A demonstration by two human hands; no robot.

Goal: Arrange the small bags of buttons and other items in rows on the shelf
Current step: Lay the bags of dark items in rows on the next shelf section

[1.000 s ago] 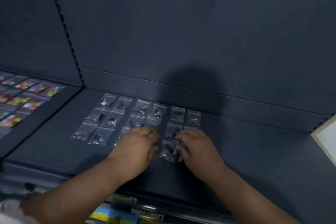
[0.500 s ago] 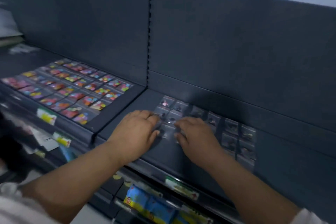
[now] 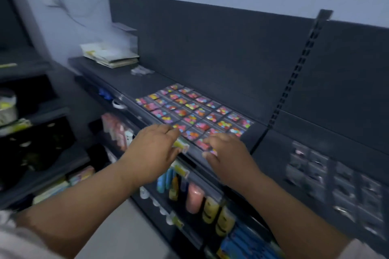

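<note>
Small clear bags of colourful buttons [image 3: 195, 109] lie in neat rows on the dark shelf [image 3: 130, 82]. My left hand [image 3: 153, 153] hovers palm down at the front left corner of that grid, fingers spread, holding nothing. My right hand [image 3: 229, 157] rests over the front right bags, its fingertips touching or just above them; it hides a few bags. Further right, on the adjoining shelf section, a second grid of clear bags with dark items [image 3: 336, 181] appears blurred.
A pile of papers and packets [image 3: 109, 55] and a small loose heap of clear bags [image 3: 142, 70] lie at the shelf's far left. Below the shelf edge hang tubes and packets [image 3: 195, 197]. A slotted upright [image 3: 294, 71] divides the two shelf sections.
The view and both hands have swung left, from the grid of dark-item bags to the grid of colourful button bags. The dark-item bags now lie at the right.
</note>
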